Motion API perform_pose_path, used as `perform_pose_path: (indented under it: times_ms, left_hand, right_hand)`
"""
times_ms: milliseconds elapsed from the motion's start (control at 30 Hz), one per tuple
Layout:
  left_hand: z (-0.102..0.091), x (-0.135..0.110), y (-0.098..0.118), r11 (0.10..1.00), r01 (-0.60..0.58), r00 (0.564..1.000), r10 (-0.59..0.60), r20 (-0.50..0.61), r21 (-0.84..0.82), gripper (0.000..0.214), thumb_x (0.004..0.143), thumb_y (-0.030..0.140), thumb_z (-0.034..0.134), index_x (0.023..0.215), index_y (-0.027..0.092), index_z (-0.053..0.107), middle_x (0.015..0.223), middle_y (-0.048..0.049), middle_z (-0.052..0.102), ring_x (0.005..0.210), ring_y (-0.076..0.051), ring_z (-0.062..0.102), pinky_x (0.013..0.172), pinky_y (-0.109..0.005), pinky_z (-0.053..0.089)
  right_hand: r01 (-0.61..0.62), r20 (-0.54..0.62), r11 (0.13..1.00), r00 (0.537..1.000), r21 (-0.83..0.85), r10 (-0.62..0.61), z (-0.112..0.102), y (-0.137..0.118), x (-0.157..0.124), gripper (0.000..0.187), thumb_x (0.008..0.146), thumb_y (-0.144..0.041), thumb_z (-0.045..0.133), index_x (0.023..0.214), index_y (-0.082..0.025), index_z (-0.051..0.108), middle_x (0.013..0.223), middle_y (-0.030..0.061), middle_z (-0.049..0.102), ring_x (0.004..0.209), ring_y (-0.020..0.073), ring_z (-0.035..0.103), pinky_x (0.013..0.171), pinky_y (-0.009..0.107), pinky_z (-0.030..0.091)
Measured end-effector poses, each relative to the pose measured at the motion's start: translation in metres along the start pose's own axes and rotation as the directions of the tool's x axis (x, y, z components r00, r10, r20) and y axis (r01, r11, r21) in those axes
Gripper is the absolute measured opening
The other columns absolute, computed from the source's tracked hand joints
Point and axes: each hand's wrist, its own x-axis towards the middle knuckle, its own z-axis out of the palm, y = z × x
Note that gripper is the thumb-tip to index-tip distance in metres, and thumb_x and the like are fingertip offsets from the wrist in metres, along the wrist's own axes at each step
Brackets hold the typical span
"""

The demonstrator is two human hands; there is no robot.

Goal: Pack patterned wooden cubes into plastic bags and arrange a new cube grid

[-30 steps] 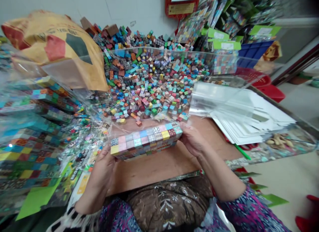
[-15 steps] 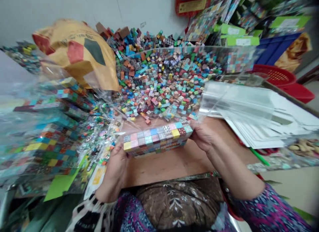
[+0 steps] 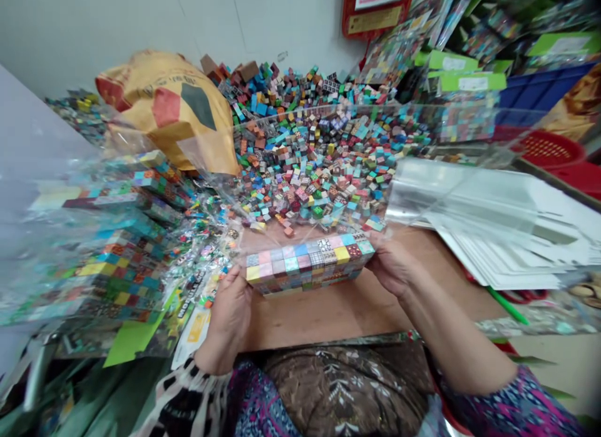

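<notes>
A long block of small patterned, coloured cubes [image 3: 310, 262] is held level above the brown board [image 3: 319, 315]. It looks wrapped in clear plastic film, whose upper part spreads out beyond the block. My left hand [image 3: 231, 308] grips the block's left end, fingers closed at its edge. At the opposite end, my right hand [image 3: 392, 262] is closed on the corner, with the thumb near the top. The undersides of the fingers are hidden behind the block.
Loose coloured cubes [image 3: 319, 155] heap up behind the board, beside a yellow bag [image 3: 173, 105]. Wrapped cube blocks [image 3: 126, 262] are stacked at left. White sheets [image 3: 498, 255] and a clear plastic sleeve [image 3: 446, 186] lie at right, near a green stick [image 3: 507, 305] and red-handled scissors [image 3: 523, 296].
The whole view has shifted, so everything sits slightly further right and lower. Both hands still hold the block's two ends in much the same pose.
</notes>
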Motion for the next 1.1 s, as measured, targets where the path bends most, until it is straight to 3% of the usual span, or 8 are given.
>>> perform_pose_path:
  times_ms: [267,500,733,900,1100]
  left_hand:
    - [-0.005,0.004,0.009,0.990,0.135,0.991,-0.135,0.010,-0.036,0.034,0.045,0.022,0.095,0.071,0.016,0.074,0.076,-0.0017,0.078,0.066,-0.013,0.070,0.065,-0.020,0.056]
    - [-0.007,0.002,0.001,0.997,0.058,0.998,-0.060,-0.026,-0.057,0.043,0.047,0.034,0.097,0.081,0.016,0.078,0.081,-0.0030,0.079,0.069,-0.013,0.069,0.067,-0.019,0.056]
    - [-0.007,-0.005,0.005,0.995,0.086,0.994,-0.089,-0.061,-0.056,0.041,0.039,0.030,0.099,0.069,0.017,0.074,0.070,0.0022,0.074,0.062,-0.008,0.064,0.059,-0.013,0.051]
    - [-0.008,-0.011,0.010,0.985,0.172,0.983,-0.173,-0.062,-0.017,0.045,0.041,0.036,0.098,0.074,0.017,0.074,0.072,0.0012,0.074,0.057,-0.008,0.061,0.047,-0.015,0.046]
    - [-0.011,-0.008,0.012,0.965,0.259,0.966,-0.259,-0.013,0.037,0.037,0.044,0.025,0.093,0.075,0.016,0.076,0.070,0.0003,0.073,0.057,-0.009,0.058,0.049,-0.018,0.045]
  right_hand:
    - [-0.017,-0.050,0.999,0.999,0.051,0.020,0.004,-0.002,-0.002,0.031,0.056,-0.039,0.085,0.078,-0.027,0.068,0.070,-0.0046,0.068,0.064,0.0154,0.053,0.060,0.027,0.038]
    - [0.058,-0.115,0.995,0.992,0.086,-0.048,0.013,0.000,-0.006,0.042,0.047,-0.045,0.089,0.079,-0.026,0.070,0.073,-0.0052,0.069,0.068,0.0147,0.054,0.060,0.025,0.038]
    - [0.054,-0.122,0.993,0.992,0.107,-0.040,0.014,0.000,-0.006,0.041,0.043,-0.039,0.090,0.074,-0.024,0.069,0.066,-0.0061,0.065,0.062,0.0125,0.051,0.055,0.023,0.038]
    - [0.043,-0.136,0.992,0.990,0.116,-0.027,0.015,-0.001,-0.007,0.038,0.045,-0.038,0.088,0.075,-0.024,0.069,0.070,-0.0049,0.069,0.060,0.0123,0.051,0.053,0.023,0.036]
    - [0.023,-0.116,0.995,0.993,0.099,-0.012,0.012,-0.001,-0.005,0.037,0.051,-0.037,0.087,0.080,-0.023,0.069,0.071,-0.0046,0.069,0.062,0.0133,0.053,0.054,0.024,0.036]
